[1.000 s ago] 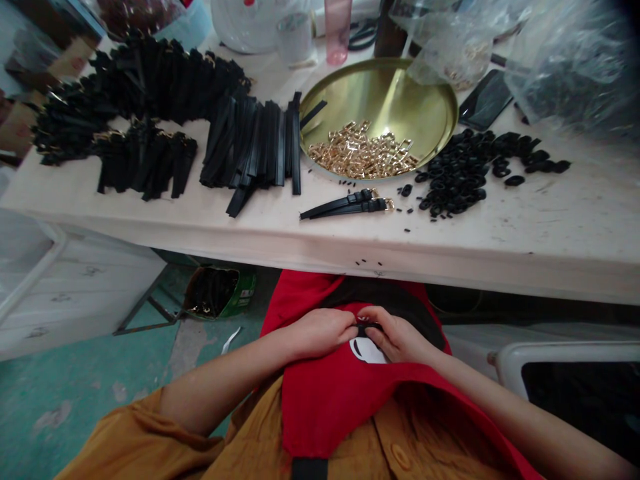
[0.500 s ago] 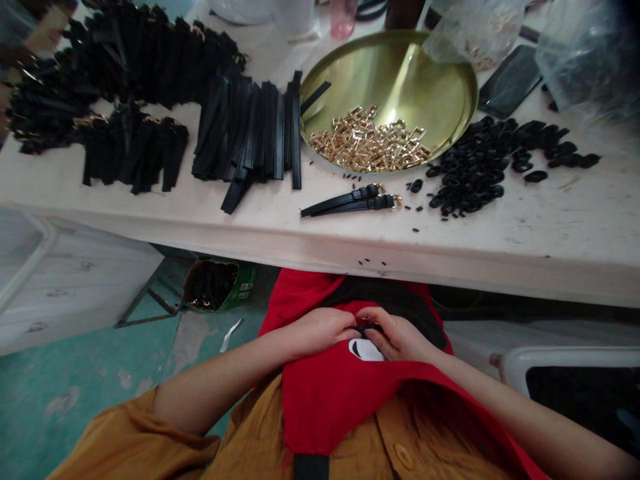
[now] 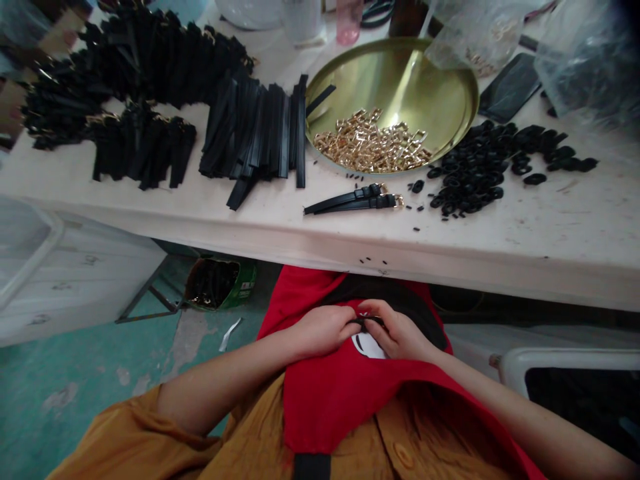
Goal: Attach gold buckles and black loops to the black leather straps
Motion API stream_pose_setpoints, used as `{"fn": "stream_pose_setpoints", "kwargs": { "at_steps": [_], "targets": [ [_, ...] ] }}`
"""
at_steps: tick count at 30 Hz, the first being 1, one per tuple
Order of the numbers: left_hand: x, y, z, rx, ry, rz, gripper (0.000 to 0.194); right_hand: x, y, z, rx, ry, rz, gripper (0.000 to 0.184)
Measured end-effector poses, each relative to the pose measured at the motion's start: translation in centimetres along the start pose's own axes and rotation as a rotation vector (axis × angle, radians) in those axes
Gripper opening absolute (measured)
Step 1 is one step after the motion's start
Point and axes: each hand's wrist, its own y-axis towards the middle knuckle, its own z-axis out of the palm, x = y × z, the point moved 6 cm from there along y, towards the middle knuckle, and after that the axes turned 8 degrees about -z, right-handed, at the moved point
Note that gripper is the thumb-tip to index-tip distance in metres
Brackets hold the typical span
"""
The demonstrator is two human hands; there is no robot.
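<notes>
Over the red apron [image 3: 325, 400] in my lap, my left hand [image 3: 327, 329] and my right hand [image 3: 397, 330] meet with fingers closed. Between their fingertips runs a narrow black strap [image 3: 369, 320], mostly covered by the fingers; whether a buckle is on it I cannot tell. On the table edge in front lie two black straps with gold buckles [image 3: 355, 199], side by side. Behind them, gold buckles [image 3: 373, 145] are heaped in a round gold tray [image 3: 395, 73]. To the right is a pile of small black loops [image 3: 470, 167].
Plain black straps [image 3: 250, 133] are stacked left of the tray, with bunches of buckled straps [image 3: 140, 143] further left. A phone [image 3: 513, 87] and plastic bags [image 3: 590, 73] are at the back right. Below the table stands a green container [image 3: 240, 287] of dark pieces.
Both hands stay together in my lap, their fingers shifting slightly on the black strap, which shows a little more now. The camera view has moved slightly; the table items look unchanged.
</notes>
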Motion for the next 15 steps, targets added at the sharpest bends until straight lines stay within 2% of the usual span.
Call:
{"fn": "stream_pose_setpoints", "kwargs": {
  "at_steps": [3, 7, 12, 15],
  "targets": [
    [0.0, -0.4, -0.1, 0.037, -0.096, 0.015, 0.026, 0.0, -0.4, 0.0, 0.005, 0.043, 0.025, 0.026],
    [0.0, -0.4, 0.3, 0.077, -0.144, 0.012, 0.028, 0.4, -0.6, 0.3, 0.076, 0.0, -0.033, 0.026],
    [-0.6, -0.4, 0.4, 0.074, -0.037, 0.037, 0.028, 0.8, -0.7, 0.4, 0.107, -0.041, -0.106, 0.025],
    [-0.9, -0.5, 0.3, 0.036, 0.046, 0.041, 0.029, 0.6, -0.7, 0.5, 0.072, 0.01, -0.094, 0.024]
  ]
}}
